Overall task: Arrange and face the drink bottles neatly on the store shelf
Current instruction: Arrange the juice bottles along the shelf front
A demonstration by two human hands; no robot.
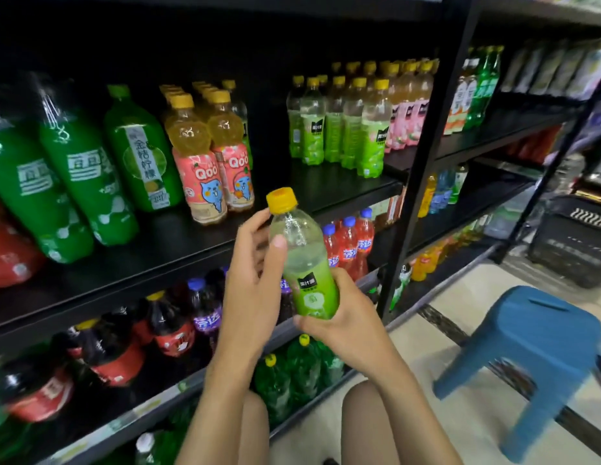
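Nearest, the right hand (342, 317) has its grip closed around the bottom of a green-label bottle (306, 263) with a yellow cap. The left hand (255, 280) grips the upper part, thumb on the front. The bottle is in the air, tilted, before the front edge of the shelf (326, 186). On the floor (443, 330) to the right stands a blue stool (544, 347). Farther, the shelf board is bare between the Qoo bottles (205, 176) and a row of green bottles (369, 139).
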